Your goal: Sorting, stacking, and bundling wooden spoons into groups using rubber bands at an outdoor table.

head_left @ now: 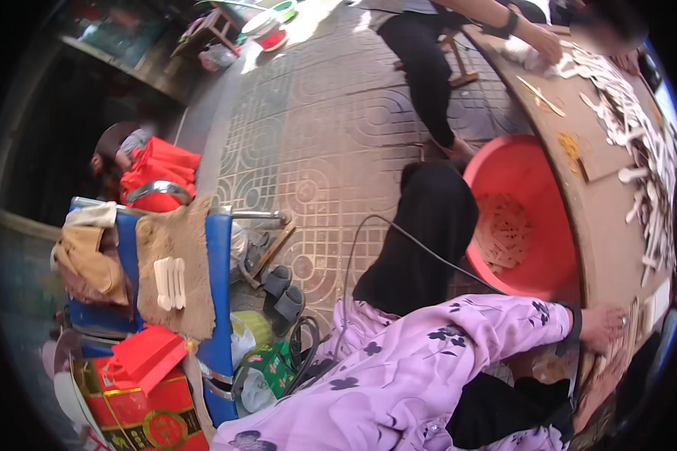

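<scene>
At the right edge of the head view, my left hand (pixel 602 328) comes out of a pink flowered sleeve and wears a ring. Its fingers are bent around a small row of pale wooden sticks (pixel 633 322) at the table's near edge. Just below, my right hand (pixel 600 387) is closed against the same sticks; its fingertips are partly hidden. A long pile of loose wooden sticks with widened ends (pixel 632 113) lies along the brown table (pixel 557 113).
Beside the table stands a red tub (pixel 523 214) with many sticks inside. Another person's hand (pixel 540 45) works at the far end. A blue chair (pixel 220 278) at left bears a brown cloth with several sticks (pixel 170 283). A black cable (pixel 429 252) crosses near my arm.
</scene>
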Demonstrator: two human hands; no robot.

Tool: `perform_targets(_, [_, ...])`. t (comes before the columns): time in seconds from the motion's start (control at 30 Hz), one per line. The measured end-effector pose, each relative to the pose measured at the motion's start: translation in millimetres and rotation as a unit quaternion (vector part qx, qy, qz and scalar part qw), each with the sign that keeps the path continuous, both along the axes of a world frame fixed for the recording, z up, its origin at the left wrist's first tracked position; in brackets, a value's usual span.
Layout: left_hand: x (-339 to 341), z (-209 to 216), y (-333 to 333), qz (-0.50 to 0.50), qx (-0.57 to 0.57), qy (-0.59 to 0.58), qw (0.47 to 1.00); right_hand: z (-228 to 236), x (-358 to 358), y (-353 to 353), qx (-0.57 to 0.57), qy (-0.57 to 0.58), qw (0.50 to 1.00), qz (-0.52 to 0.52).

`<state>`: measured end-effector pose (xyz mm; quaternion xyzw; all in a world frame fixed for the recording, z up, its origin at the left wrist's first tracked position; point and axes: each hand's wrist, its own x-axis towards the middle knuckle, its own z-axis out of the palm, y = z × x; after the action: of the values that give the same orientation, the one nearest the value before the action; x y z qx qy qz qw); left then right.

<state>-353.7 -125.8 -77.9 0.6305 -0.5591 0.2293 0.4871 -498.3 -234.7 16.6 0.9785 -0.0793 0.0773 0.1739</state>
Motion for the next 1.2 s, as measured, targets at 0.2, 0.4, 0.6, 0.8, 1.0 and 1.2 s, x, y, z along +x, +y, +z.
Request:
perform_targets(0.2, [28,58,90,-0.048,0.282,0.079,0.955,10,27,86,0.131,-0.022,0.989,-0.058])
perform_targets(0.4, [11,87,76,-0.099,0.27,0.033,0.957,19,-4,74,0.109,-0.064,0.985,-0.118])
perform_targets(0.6, [12,80,77,-0.073,0.263,-0.007,0.962,6,-5,73,0.125,-0.082,0.983,-0.108])
perform_targets(0.8, [18,77,77,-0.055,0.285,-0.018,0.957,11,0,67,0.127,-0.188,0.966,-0.122])
perform_targets(1.0, [23,76,74,-0.065,0.286,-0.003,0.956,26,-3,54,0.243,-0.448,0.85,-0.13])
perform_targets(1.2, [24,87,73,-0.087,0.289,0.083,0.95,28,-9,44,0.416,-0.539,0.721,-0.124])
